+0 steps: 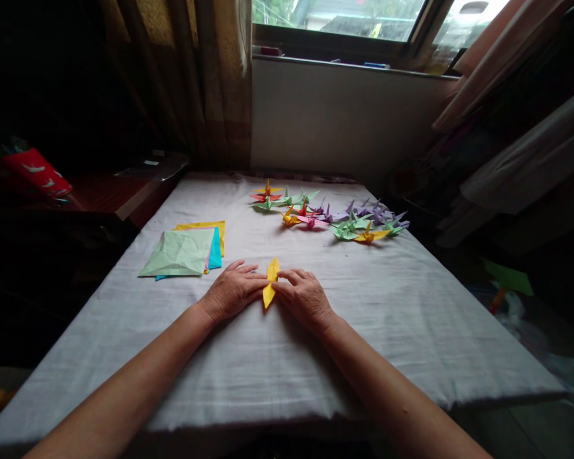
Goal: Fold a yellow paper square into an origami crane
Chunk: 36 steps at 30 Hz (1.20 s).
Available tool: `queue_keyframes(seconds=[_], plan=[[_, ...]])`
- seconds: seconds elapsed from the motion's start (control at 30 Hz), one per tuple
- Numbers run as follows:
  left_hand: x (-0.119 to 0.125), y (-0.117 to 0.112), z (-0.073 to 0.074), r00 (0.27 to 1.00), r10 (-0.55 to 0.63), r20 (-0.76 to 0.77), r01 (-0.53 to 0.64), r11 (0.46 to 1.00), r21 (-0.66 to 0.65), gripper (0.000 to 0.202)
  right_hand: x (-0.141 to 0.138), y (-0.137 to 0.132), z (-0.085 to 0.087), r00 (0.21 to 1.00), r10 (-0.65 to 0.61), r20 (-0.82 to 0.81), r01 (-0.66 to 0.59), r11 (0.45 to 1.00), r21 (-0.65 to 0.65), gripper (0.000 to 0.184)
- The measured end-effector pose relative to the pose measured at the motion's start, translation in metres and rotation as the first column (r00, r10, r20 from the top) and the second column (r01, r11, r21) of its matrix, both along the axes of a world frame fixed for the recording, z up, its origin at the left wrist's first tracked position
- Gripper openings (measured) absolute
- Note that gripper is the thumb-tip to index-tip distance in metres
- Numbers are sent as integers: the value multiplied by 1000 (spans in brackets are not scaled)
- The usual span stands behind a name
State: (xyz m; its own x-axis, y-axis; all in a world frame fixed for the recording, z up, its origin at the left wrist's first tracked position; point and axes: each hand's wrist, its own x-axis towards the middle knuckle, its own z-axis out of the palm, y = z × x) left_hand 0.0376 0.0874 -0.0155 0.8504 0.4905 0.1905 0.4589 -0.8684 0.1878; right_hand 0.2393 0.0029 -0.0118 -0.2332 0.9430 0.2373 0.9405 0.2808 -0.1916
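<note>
A narrow yellow piece of folded origami paper [270, 290], pointed at both ends, lies between my two hands on the cloth. My left hand [233, 290] grips its left edge with the fingertips, while its upper fingers stretch loosely forward. On the other side my right hand [306, 296] has its fingers bent, with thumb and forefinger pressed against the paper's middle. The fingertips of both hands almost meet there and cover part of the folds.
Left of my hands lies a stack of square papers [179, 253], pale green on top. Several folded paper cranes [351, 223] in mixed colours stand at the back right. A white cloth covers the table [229, 370]. Beyond are a wall [339, 121] and a window [339, 16].
</note>
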Motion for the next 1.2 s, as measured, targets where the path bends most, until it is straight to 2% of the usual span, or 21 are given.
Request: queue_keyframes(seconds=[0.2,0.3,0.6,0.83,1.03,1.2], plan=[[5,3,0,989,17,147,-1,994,-105,21,7,8,-12,985,-19,-174,19,1000,1,19],[11,8,-1,976,72,204,-37,985,-169,18,6,14,-12,974,-50,-220,45,999,-29,19],[27,11,1,958,238,158,-198,952,-232,20,1,21,-14,944,-153,-291,146,988,-44,15],[27,11,-3,947,262,185,-201,934,-296,13,-3,23,-14,935,-201,-292,195,980,-50,14],[32,9,-4,924,333,185,-267,912,-310,10,-5,22,-17,911,-232,-341,243,970,-12,10],[34,6,-3,916,358,179,-303,912,-275,9,-7,22,-22,878,-260,-402,293,956,23,31]])
